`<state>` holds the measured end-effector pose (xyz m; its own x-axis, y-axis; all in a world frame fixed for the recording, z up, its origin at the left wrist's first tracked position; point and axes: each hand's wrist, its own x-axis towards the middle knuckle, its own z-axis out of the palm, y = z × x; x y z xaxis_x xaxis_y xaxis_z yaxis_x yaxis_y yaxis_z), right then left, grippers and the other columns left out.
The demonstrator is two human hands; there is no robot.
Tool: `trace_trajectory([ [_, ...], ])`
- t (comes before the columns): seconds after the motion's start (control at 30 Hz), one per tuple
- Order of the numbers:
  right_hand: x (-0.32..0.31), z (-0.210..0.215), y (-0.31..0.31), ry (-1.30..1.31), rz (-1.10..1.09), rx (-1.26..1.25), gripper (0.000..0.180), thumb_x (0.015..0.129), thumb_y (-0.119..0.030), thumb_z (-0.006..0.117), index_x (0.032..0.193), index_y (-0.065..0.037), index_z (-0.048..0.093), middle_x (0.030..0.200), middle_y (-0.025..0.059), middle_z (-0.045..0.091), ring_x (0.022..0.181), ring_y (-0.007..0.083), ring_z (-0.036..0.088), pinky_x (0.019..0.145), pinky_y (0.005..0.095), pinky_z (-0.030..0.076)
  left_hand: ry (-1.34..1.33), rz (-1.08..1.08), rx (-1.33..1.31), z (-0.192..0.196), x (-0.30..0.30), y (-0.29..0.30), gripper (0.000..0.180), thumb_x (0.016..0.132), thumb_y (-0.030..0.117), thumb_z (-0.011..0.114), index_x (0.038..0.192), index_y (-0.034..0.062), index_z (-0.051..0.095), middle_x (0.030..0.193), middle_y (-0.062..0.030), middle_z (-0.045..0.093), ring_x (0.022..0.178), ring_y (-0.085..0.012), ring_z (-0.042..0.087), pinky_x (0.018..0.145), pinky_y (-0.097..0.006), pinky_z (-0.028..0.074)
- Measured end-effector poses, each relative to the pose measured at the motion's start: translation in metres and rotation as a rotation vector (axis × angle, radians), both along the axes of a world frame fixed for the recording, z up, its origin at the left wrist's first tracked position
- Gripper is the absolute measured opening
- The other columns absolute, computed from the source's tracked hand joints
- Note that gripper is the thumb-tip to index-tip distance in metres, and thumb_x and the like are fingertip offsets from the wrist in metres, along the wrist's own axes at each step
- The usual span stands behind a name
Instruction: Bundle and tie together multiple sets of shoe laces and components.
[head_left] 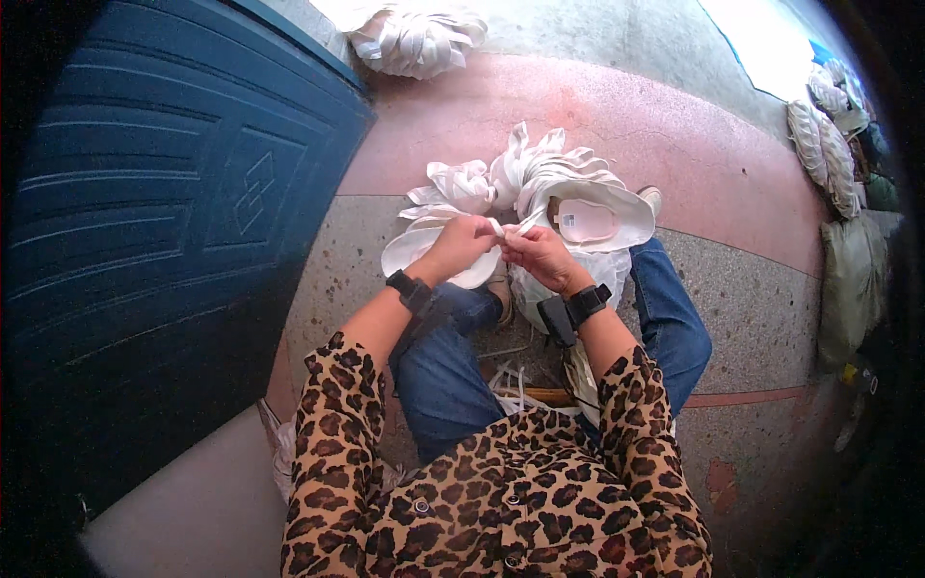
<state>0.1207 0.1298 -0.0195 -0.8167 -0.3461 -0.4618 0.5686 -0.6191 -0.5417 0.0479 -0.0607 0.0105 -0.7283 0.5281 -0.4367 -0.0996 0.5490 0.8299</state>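
My left hand (455, 248) and my right hand (541, 258) meet in front of me with fingertips pinched. Between them runs a narrow white strip (497, 229), gripped at both sides. Just beyond the right hand lies a fanned row of white, shoe-shaped fabric pieces (573, 183). The nearest of these shows a pale pink oval inside (588, 221) with a small label. Under and beside my left hand rest flat white rounded pieces (405, 252). A crumpled white bundle (461, 185) sits behind them.
A dark blue panelled door (183, 183) stands at the left. Another bundle of white pieces (419, 43) lies at the far wall. Braided white bundles (824, 159) and a pale sack (853, 284) line the right side. White plastic (583, 289) and loose strips (515, 383) lie between my legs.
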Motion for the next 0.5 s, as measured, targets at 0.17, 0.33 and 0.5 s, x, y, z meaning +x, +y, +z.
trace_trajectory([
  [0.17, -0.005, 0.003, -0.004, 0.202, 0.113, 0.528, 0.014, 0.09, -0.01, 0.068, 0.1, 0.0, 0.069, 0.086, 0.0008, 0.067, 0.077, 0.0079, 0.06, 0.072, 0.0257, 0.049, 0.04, -0.022, -0.001, -0.009, 0.001, -0.002, 0.019, 0.084, 0.015, 0.068, 0.091, -0.0027, 0.068, 0.077, -0.0124, 0.068, 0.074, -0.0191, 0.066, 0.069, -0.035, 0.051],
  [0.33, -0.005, -0.005, -0.031, 0.528, -0.207, 1.146, 0.016, 0.083, -0.006, 0.068, 0.099, -0.001, 0.066, 0.081, 0.0103, 0.063, 0.072, 0.0212, 0.062, 0.067, 0.0345, 0.05, 0.183, -0.038, -0.082, 0.003, 0.006, 0.004, 0.015, 0.088, 0.012, 0.063, 0.089, -0.0025, 0.066, 0.08, -0.0116, 0.068, 0.072, -0.0195, 0.064, 0.066, -0.034, 0.05],
  [0.5, -0.005, -0.014, -0.044, 0.652, -0.391, 1.231, 0.013, 0.082, -0.005, 0.069, 0.094, -0.003, 0.063, 0.088, 0.015, 0.062, 0.082, 0.0364, 0.063, 0.07, 0.044, 0.051, -0.062, 0.169, 0.091, -0.011, 0.006, 0.001, 0.016, 0.096, 0.01, 0.055, 0.098, -0.0023, 0.066, 0.081, -0.0037, 0.066, 0.069, -0.0111, 0.06, 0.062, -0.029, 0.049],
])
